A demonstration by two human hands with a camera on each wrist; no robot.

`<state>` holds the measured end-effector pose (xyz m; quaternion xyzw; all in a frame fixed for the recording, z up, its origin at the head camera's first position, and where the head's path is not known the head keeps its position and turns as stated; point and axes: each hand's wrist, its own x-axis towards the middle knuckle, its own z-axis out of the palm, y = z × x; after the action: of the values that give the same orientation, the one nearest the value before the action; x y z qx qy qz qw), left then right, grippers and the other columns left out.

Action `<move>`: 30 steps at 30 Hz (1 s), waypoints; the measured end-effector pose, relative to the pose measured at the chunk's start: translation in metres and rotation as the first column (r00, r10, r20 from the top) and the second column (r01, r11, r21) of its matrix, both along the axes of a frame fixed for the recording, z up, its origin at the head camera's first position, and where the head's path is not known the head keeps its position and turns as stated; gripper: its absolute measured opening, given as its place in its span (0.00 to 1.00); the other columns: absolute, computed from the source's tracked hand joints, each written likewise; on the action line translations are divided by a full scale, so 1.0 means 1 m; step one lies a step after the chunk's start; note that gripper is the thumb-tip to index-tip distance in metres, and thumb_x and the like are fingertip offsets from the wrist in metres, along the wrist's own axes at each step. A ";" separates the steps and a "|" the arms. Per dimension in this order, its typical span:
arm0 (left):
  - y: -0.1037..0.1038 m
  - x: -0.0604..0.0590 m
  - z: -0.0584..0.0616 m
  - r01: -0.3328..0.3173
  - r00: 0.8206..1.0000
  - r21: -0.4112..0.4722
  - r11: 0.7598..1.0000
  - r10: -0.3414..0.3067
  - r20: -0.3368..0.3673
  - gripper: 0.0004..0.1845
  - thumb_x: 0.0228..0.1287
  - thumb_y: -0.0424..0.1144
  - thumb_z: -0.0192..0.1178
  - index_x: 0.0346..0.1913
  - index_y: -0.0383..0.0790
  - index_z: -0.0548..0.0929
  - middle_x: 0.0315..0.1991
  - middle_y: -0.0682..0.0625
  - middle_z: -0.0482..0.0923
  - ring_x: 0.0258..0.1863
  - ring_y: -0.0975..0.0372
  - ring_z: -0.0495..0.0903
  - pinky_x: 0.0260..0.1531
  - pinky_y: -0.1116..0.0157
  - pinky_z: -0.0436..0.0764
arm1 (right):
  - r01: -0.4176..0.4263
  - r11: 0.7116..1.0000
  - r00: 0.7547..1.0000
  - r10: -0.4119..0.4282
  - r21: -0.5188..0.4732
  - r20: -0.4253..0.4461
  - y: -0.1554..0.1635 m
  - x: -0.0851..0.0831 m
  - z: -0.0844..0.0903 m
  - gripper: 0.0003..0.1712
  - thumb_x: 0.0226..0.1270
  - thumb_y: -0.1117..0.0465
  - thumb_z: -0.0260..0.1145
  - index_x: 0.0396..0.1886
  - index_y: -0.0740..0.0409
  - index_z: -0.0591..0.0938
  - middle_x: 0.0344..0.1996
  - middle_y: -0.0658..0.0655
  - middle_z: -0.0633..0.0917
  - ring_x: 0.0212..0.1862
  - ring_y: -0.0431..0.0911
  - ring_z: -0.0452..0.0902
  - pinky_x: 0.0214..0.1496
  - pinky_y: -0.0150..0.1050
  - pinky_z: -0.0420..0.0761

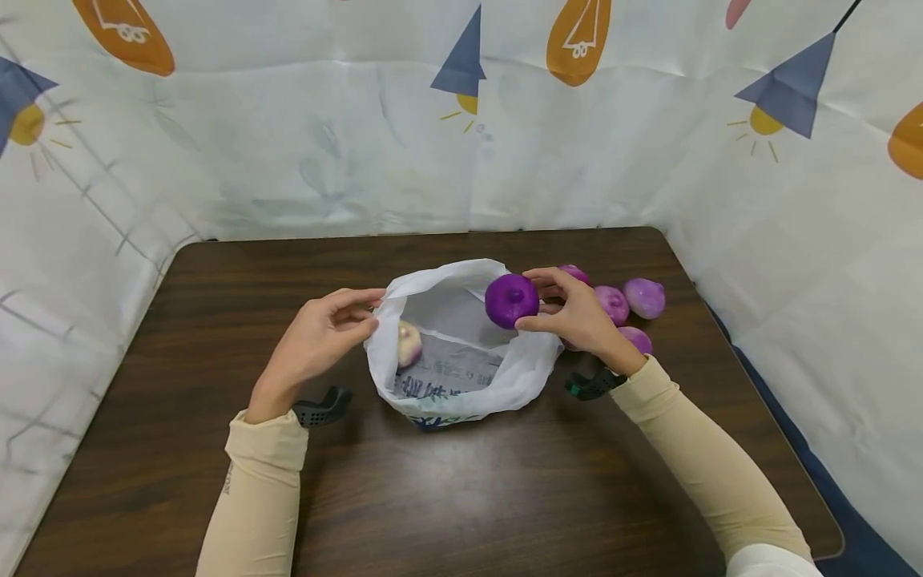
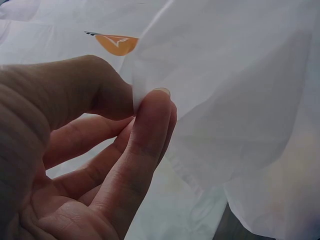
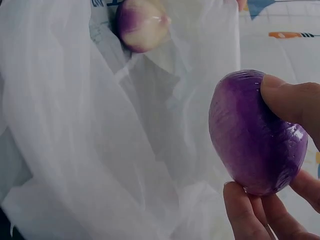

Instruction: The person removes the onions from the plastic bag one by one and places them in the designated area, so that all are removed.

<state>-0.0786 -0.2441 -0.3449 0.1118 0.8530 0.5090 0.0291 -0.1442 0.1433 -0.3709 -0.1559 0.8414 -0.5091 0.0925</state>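
Note:
A white plastic bag (image 1: 530,373) stands with its mouth wide on the table. My left hand (image 1: 322,336) pinches its left rim between thumb and fingers, and the left wrist view shows the thin plastic (image 2: 225,100) caught there. Over the right side of the mouth, my right hand (image 1: 573,316) holds a deep purple onion (image 1: 510,301), thumb on one side and fingers on the other. Inside the bag, against its left wall, lies a pale onion with purple patches (image 1: 409,344), also visible in the right wrist view.
Several more purple onions, one of them lighter (image 1: 644,298), lie on the table right of the bag, partly hidden by my right hand. The dark wooden table (image 1: 447,505) has a printed white cloth (image 1: 288,160) hanging behind it and at both sides.

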 end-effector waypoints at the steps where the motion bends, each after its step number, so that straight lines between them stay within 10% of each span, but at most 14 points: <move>1: 0.000 0.000 -0.001 0.001 1.000 0.000 1.000 -0.001 -0.003 0.23 0.71 0.32 0.63 0.67 0.36 0.81 0.61 0.38 0.82 0.47 0.78 0.83 0.46 0.82 0.81 | 0.006 1.000 1.000 -0.006 -0.009 0.004 0.003 0.000 0.000 0.43 0.50 0.54 0.86 0.67 0.46 0.78 0.60 0.56 0.81 0.58 0.52 0.81 0.64 0.51 0.84; 11: -0.001 0.000 -0.003 -0.008 1.000 -0.012 1.000 0.008 0.005 0.23 0.71 0.33 0.63 0.67 0.36 0.80 0.60 0.38 0.82 0.47 0.72 0.85 0.45 0.82 0.81 | 0.074 0.997 0.997 -0.075 -0.037 -0.028 0.036 0.004 -0.002 0.41 0.54 0.58 0.84 0.68 0.47 0.77 0.62 0.56 0.81 0.58 0.49 0.80 0.56 0.25 0.83; 30: 0.001 -0.004 -0.004 0.000 1.000 -0.030 1.000 0.000 -0.002 0.22 0.72 0.36 0.64 0.67 0.36 0.81 0.60 0.38 0.82 0.46 0.74 0.84 0.45 0.83 0.81 | 0.311 0.949 0.950 -0.311 0.047 0.005 0.114 0.023 0.000 0.40 0.61 0.48 0.79 0.72 0.40 0.73 0.64 0.52 0.78 0.60 0.40 0.78 0.53 0.19 0.80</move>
<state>-0.0826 -0.2432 -0.3491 0.1117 0.8606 0.4959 0.0300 -0.1213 0.2574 -0.3713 -0.0161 0.8662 -0.4990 0.0200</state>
